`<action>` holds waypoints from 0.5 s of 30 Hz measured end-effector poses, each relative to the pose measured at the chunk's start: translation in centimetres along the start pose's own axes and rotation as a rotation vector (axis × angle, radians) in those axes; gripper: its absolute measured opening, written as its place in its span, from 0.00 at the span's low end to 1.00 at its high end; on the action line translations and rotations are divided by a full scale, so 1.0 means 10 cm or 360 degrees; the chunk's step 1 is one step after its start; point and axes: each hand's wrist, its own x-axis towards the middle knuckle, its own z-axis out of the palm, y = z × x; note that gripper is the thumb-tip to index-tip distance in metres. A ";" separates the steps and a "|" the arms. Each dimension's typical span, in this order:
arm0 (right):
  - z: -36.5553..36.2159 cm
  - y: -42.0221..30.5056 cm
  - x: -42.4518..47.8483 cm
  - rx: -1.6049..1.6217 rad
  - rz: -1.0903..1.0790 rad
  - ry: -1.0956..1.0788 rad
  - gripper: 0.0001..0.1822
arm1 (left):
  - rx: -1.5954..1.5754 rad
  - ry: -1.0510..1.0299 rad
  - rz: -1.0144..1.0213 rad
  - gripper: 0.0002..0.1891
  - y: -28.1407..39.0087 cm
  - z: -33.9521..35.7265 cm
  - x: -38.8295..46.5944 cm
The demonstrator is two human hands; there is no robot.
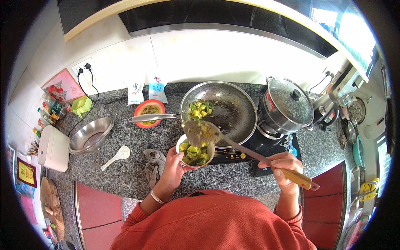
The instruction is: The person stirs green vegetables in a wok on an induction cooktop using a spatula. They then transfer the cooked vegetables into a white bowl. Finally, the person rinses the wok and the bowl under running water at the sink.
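My left hand [173,167] grips a white bowl [211,153] by its side, in front of the frying pan. Green and yellow chopped vegetable pieces [195,155] fill much of the bowl. In my right hand [285,168] is the wooden handle of a metal spatula [242,150]. Its broad blade, with food bits on it, hangs above the bowl and the pan's near rim, hiding part of both. More of the cooked vegetables [200,110] lie at the left of the frying pan [232,120], whose dark inside is smeared with residue.
A lidded steamer pot [286,104] stands on a burner at the right, beside an electric kettle [326,109]. The pan's handle [153,117] juts left over a red-rimmed bowl of food [150,109]. Further left are a grey cloth [154,164], a white spoon [116,157] and a steel basin [91,135].
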 end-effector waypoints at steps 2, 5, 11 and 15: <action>0.02 0.03 0.01 0.0029 -0.0014 -0.0005 0.07 | -0.0148 -0.0037 -0.0009 0.22 0.00 0.01 0.01; -0.02 0.13 -0.01 0.0083 0.0031 0.0059 0.09 | -0.0176 -0.0070 0.0033 0.22 -0.03 -0.01 -0.01; 0.07 0.60 0.16 0.0242 0.0477 0.0520 0.08 | -0.0131 -0.0183 -0.0044 0.23 0.00 -0.15 -0.05; 0.37 1.10 0.52 -0.0683 -0.0143 0.0108 0.14 | -0.0137 -0.0103 -0.0005 0.23 -0.05 -0.08 -0.05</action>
